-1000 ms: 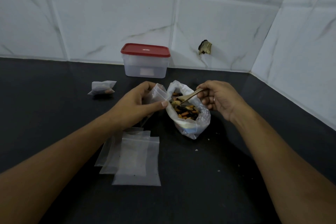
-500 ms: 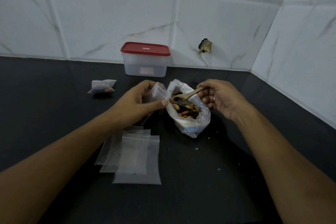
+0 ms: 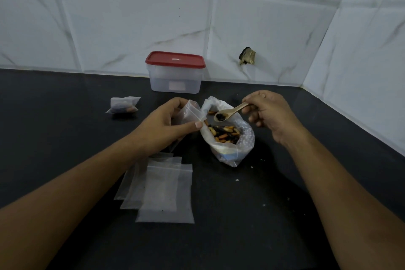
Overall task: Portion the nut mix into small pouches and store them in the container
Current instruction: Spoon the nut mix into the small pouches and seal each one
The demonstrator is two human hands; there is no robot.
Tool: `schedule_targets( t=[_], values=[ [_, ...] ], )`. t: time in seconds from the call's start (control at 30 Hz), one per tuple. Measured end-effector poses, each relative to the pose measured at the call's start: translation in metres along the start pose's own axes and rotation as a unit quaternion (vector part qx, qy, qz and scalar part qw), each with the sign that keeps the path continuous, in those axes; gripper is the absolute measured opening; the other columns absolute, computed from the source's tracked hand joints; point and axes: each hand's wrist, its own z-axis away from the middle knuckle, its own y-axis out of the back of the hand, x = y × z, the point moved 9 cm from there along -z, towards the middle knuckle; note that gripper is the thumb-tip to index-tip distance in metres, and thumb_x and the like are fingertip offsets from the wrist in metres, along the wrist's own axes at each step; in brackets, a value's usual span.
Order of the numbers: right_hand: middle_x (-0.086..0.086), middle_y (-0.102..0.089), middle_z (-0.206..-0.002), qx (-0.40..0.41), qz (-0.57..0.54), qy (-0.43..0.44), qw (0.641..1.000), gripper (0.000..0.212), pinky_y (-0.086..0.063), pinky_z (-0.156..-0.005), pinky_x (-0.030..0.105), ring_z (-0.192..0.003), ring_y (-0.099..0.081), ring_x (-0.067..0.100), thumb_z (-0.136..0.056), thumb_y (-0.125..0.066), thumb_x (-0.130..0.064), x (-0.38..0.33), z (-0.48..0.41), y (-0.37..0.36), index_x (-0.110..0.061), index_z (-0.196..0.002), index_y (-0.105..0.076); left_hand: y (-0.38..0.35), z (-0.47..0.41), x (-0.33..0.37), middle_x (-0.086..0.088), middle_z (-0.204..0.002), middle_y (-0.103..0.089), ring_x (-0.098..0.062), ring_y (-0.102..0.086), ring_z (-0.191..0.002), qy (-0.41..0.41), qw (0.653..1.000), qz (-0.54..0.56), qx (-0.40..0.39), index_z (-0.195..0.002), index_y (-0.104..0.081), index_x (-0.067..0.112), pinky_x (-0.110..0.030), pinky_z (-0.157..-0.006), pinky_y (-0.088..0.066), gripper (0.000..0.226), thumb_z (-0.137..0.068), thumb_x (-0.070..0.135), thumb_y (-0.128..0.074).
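Observation:
An open plastic bag of nut mix [image 3: 228,136] stands on the dark counter at centre. My right hand [image 3: 269,114] holds a small wooden spoon [image 3: 230,113] above the bag, its bowl loaded with dark pieces. My left hand [image 3: 162,125] pinches a small clear pouch [image 3: 191,112] just left of the bag, its mouth turned toward the spoon. One filled pouch [image 3: 123,105] lies at the left. A clear container with a red lid [image 3: 175,72] stands shut against the back wall.
Several empty flat pouches [image 3: 162,188] lie in a loose stack on the counter [image 3: 65,138] under my left forearm. Tiled walls meet in a corner at the back right. Small crumbs [image 3: 237,180] dot the counter right of the stack.
The spoon has come up out of the nut bag with a load and now hovers above it, nearer the pouch. My left hand has kept the pouch in place.

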Motion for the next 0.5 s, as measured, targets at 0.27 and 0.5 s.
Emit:
schedule_targets(
  t=[0.27, 0.5],
  values=[
    [0.006, -0.076, -0.084, -0.078, 0.057, 0.026, 0.995, 0.009, -0.039, -0.052, 0.026, -0.055, -0.059, 0.012, -0.102, -0.061, -0.018, -0.004, -0.001, -0.004, -0.016, -0.098, -0.069, 0.000, 0.001, 0.002, 0.011, -0.120, -0.070, -0.004, -0.069, -0.107, -0.001, 1.000, 0.008, 0.002, -0.129, -0.057, 0.033, -0.032, -0.093, -0.058, 0.061, -0.074, 0.049, -0.074],
    [0.008, -0.073, -0.076, -0.090, 0.034, -0.015, 0.995, 0.013, -0.036, -0.051, 0.026, -0.054, -0.055, 0.012, -0.099, -0.059, -0.014, 0.005, -0.001, -0.012, -0.011, -0.097, -0.072, 0.000, 0.000, 0.000, 0.012, -0.121, -0.070, -0.003, -0.068, -0.109, -0.001, 1.000, 0.008, 0.001, -0.130, -0.057, 0.034, -0.034, -0.096, -0.058, 0.059, -0.076, 0.047, -0.075]
  ],
)
